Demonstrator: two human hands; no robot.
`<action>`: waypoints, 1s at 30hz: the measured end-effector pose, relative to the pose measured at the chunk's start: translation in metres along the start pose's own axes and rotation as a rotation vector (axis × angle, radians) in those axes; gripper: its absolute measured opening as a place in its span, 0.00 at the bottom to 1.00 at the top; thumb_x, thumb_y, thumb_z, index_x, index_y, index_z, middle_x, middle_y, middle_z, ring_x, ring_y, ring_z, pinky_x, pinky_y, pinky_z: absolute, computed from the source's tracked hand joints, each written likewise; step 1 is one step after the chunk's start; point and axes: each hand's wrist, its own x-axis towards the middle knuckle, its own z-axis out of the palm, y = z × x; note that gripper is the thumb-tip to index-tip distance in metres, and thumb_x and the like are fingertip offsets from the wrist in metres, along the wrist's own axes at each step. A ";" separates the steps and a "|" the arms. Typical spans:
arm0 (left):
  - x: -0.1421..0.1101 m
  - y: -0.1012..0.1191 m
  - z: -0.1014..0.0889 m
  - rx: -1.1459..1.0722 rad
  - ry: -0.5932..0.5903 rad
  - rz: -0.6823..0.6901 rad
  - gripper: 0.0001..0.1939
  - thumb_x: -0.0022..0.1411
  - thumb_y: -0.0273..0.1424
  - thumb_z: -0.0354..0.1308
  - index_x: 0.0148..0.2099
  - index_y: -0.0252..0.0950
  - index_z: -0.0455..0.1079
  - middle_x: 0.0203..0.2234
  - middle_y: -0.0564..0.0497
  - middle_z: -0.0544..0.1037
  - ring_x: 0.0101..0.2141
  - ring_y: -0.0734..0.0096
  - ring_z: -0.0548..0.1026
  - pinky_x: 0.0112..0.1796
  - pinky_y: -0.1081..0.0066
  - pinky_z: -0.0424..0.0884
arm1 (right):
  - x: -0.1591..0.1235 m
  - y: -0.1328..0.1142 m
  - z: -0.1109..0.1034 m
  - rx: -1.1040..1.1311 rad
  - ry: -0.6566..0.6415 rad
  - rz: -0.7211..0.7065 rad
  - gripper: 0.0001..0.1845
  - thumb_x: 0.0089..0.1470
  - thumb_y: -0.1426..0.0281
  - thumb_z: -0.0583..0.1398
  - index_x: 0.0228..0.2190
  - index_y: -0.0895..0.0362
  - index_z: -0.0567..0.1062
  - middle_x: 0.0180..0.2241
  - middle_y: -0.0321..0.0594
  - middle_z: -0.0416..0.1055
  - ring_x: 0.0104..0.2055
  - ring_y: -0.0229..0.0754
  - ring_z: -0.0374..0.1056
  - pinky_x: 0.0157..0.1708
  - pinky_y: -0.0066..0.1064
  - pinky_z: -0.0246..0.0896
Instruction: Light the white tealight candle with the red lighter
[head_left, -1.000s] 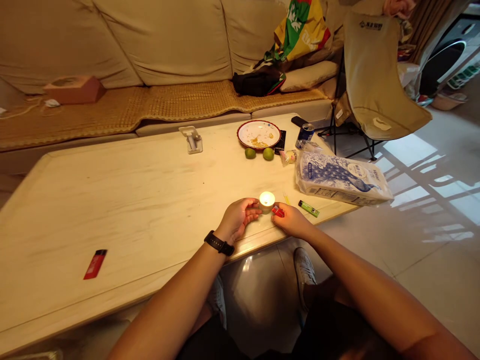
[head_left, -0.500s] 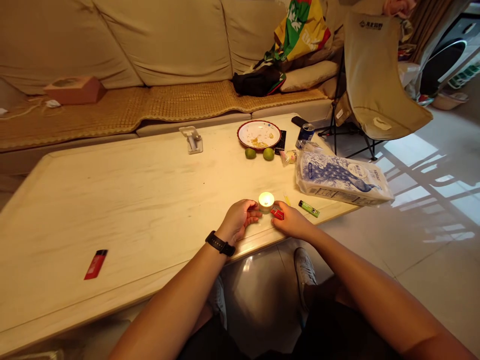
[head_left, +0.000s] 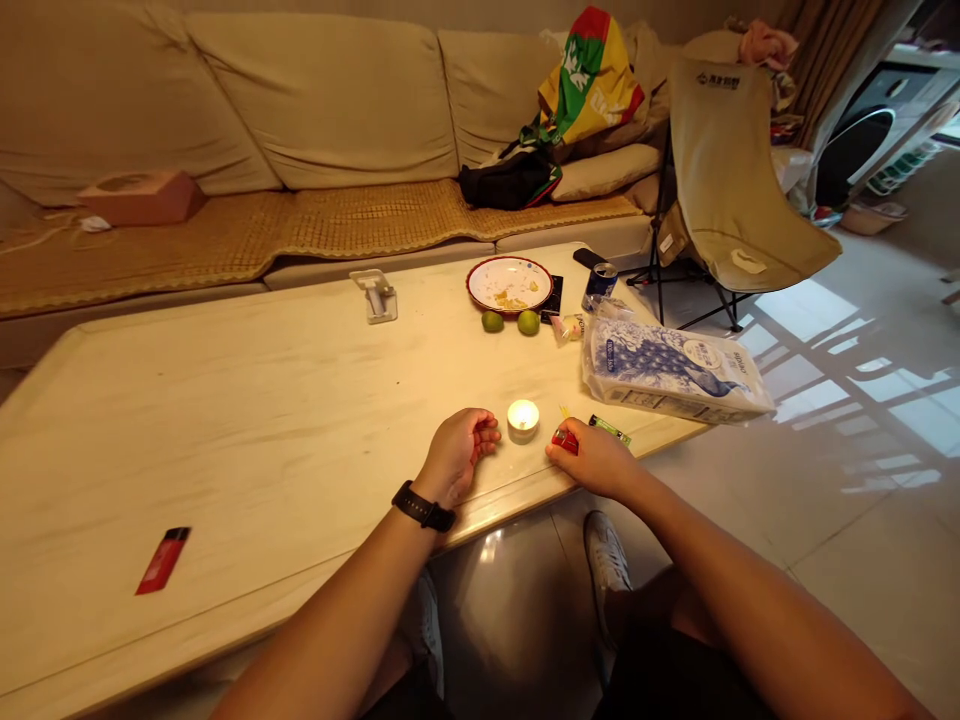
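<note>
Beside the lit candle (head_left: 523,422), right fingers (head_left: 562,458) grip a red lighter (head_left: 568,440) (left fingers (head_left: 486,436) loosely curled, released).

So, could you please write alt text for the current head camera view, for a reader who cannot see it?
A lit candle stands on a pale table between a person's hands; the left hand is open beside it, while the right hand holds a red lighter. Farther back are a plate, two green fruits and a plastic-wrapped pack, with a sofa behind.
</note>
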 end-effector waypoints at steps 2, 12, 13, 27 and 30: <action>-0.002 0.002 0.000 0.003 -0.008 0.009 0.03 0.54 0.27 0.58 0.30 0.31 0.69 0.25 0.47 0.75 0.22 0.76 0.72 0.21 0.76 0.67 | 0.000 -0.001 -0.002 -0.035 0.016 0.012 0.20 0.59 0.50 0.57 0.41 0.53 0.73 0.35 0.41 0.77 0.36 0.45 0.71 0.30 0.30 0.48; -0.003 0.006 0.000 -0.001 -0.014 0.017 0.03 0.54 0.27 0.57 0.30 0.32 0.68 0.24 0.47 0.74 0.22 0.75 0.72 0.21 0.76 0.66 | 0.004 -0.017 -0.009 -0.150 0.066 0.055 0.28 0.61 0.47 0.52 0.51 0.53 0.67 0.38 0.47 0.78 0.41 0.53 0.74 0.35 0.34 0.56; -0.003 0.006 0.000 -0.006 -0.018 0.019 0.03 0.54 0.27 0.57 0.31 0.32 0.69 0.24 0.47 0.74 0.22 0.75 0.72 0.21 0.76 0.66 | 0.005 -0.019 -0.009 -0.156 0.072 0.052 0.28 0.61 0.46 0.52 0.51 0.53 0.67 0.38 0.48 0.78 0.41 0.54 0.74 0.35 0.34 0.56; 0.001 0.008 -0.004 -0.024 -0.012 0.024 0.03 0.54 0.26 0.58 0.32 0.31 0.70 0.24 0.47 0.75 0.22 0.76 0.72 0.22 0.77 0.67 | 0.017 -0.038 -0.014 -0.181 0.093 0.010 0.29 0.60 0.53 0.54 0.57 0.56 0.63 0.37 0.49 0.79 0.40 0.56 0.74 0.37 0.37 0.58; 0.001 0.008 -0.004 -0.025 -0.004 0.021 0.03 0.53 0.26 0.57 0.31 0.31 0.70 0.24 0.47 0.74 0.22 0.76 0.72 0.21 0.77 0.66 | 0.019 -0.041 -0.013 -0.169 0.083 0.009 0.29 0.59 0.54 0.54 0.57 0.56 0.63 0.38 0.50 0.79 0.41 0.56 0.74 0.38 0.37 0.58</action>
